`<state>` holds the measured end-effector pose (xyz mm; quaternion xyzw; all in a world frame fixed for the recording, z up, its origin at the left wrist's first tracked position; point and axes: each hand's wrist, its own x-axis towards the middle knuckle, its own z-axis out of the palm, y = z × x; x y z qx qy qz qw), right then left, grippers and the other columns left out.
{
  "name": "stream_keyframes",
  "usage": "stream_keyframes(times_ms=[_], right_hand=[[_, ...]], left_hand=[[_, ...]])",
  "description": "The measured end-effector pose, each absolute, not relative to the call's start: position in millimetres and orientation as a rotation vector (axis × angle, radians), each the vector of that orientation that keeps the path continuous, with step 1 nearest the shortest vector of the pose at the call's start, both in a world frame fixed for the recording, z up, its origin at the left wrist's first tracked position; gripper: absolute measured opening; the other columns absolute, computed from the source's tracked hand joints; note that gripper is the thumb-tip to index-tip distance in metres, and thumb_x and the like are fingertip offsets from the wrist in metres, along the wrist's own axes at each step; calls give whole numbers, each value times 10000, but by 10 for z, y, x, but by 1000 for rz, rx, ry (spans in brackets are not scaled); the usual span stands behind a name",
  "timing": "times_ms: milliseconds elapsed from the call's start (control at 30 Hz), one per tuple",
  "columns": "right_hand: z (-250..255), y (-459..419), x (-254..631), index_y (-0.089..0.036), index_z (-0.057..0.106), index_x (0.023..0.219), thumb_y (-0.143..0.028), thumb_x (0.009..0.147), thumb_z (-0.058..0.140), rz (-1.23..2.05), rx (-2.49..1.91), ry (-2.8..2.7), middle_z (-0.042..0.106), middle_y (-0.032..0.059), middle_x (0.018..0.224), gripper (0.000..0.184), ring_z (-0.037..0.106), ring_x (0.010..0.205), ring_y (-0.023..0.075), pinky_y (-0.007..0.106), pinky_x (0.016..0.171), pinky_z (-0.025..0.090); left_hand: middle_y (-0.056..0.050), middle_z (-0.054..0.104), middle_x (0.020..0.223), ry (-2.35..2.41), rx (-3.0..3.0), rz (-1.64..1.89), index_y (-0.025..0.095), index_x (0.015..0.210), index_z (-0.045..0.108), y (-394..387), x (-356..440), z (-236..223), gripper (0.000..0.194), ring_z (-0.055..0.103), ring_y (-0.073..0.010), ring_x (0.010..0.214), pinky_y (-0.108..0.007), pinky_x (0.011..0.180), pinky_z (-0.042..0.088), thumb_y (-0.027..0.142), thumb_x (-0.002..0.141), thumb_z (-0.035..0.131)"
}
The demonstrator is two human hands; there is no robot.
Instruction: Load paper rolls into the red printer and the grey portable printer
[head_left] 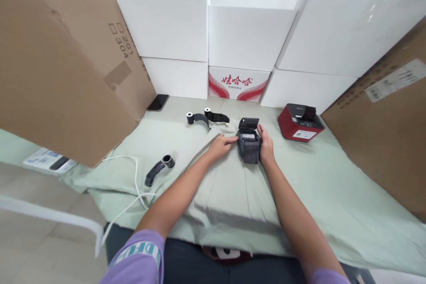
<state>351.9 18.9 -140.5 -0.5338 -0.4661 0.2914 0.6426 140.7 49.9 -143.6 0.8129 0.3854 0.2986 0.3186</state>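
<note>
A small dark portable printer (249, 140) lies on the cloth in front of me with its lid (249, 123) flipped up. Inside it a pale roll shows in part, and a dark strip (251, 153) hangs over its front. My left hand (220, 146) comes from the left, its index finger stretched out to the printer's left side and the other fingers partly curled. Along the printer's right side my right hand (266, 145) grips it, fingers near the raised lid; its thumb is hard to make out.
Two rolls with dark strips, one left (190, 118) and one right (207, 112), lie behind my left hand. Another dark roll (168, 161) is nearer left, beside a white cable (136, 173). A red-black printer (301, 123), a phone (158, 102), white boxes (244, 37) and cardboard (66, 62) surround the cloth.
</note>
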Motion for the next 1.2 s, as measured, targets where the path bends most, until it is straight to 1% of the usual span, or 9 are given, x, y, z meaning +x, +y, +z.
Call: stream_keyframes(times_ms=[167, 333, 533, 700, 800, 933, 1033, 1100, 1200], right_hand=[[-1429, 280, 3595, -203, 635, 1363, -641, 913, 512, 696, -1281, -1171, 612, 112, 1466, 640, 510, 1419, 235, 454, 1218, 324], [-1310, 283, 3728, -205, 800, 969, -465, 906, 521, 398, -1488, -1477, 665, 138, 1383, 387, 510, 1388, 295, 541, 1217, 255], [-971, 555, 3742, -253, 817, 760, -249, 660, 788, 328, -1934, -1751, 618, 115, 1429, 105, 374, 1424, 435, 639, 1136, 282], [-825, 723, 3608, -253, 750, 611, -203, 538, 874, 512, -2053, -1828, 713, 109, 1088, 152, 480, 1282, 417, 592, 1082, 334], [-768, 709, 3583, -236, 744, 639, -194, 551, 867, 517, -2049, -1849, 688, 120, 989, 158, 510, 1235, 397, 561, 1068, 349], [-589, 631, 3666, -219, 723, 759, -140, 618, 802, 355, -1943, -1910, 679, 117, 1060, 180, 550, 1173, 360, 515, 1056, 369], [-380, 551, 3707, -212, 672, 854, -156, 677, 774, 288, -1773, -1786, 689, 85, 969, 212, 598, 1020, 306, 489, 988, 424], [-246, 493, 3642, -218, 648, 934, -245, 714, 783, 425, -1563, -1630, 694, 49, 896, 260, 607, 906, 252, 442, 916, 471], [-124, 434, 3341, -243, 618, 1148, -382, 737, 762, 722, -1165, -1467, 722, 32, 985, 457, 628, 864, 213, 367, 805, 513]], left_hand=[[-9, 692, 1330, 1025, 2142, 800, 308, 1246, 738, 511, 1411, -1458, 549, 654, -214, 1279, -557, 1278, 251, 23, 842, 500], [-13, 699, 1318, 1022, 2148, 819, 292, 1248, 738, 530, 1418, -1476, 525, 674, -212, 1247, -539, 1275, 269, 39, 849, 508], [-23, 697, 1317, 1021, 2160, 827, 286, 1255, 735, 527, 1421, -1467, 500, 682, -218, 1233, -544, 1267, 282, 58, 861, 526], [-11, 702, 1312, 1028, 2148, 827, 310, 1245, 738, 532, 1427, -1472, 488, 670, -218, 1254, -552, 1263, 286, 69, 873, 534], [-11, 709, 1303, 1034, 2152, 829, 303, 1243, 741, 533, 1432, -1469, 483, 683, -220, 1231, -541, 1261, 300, 70, 872, 540], [-15, 716, 1284, 1042, 2164, 843, 290, 1234, 747, 533, 1434, -1465, 471, 703, -221, 1194, -522, 1254, 321, 70, 869, 546], [-22, 724, 1268, 1046, 2162, 849, 271, 1225, 752, 551, 1440, -1486, 447, 710, -218, 1180, -509, 1255, 321, 81, 877, 545], [-21, 732, 1256, 1047, 2159, 846, 264, 1214, 756, 574, 1451, -1510, 432, 709, -218, 1184, -503, 1251, 328, 88, 881, 545], [-10, 728, 1269, 1048, 2164, 831, 273, 1219, 751, 599, 1469, -1531, 442, 688, -214, 1222, -491, 1247, 335, 86, 872, 549]])
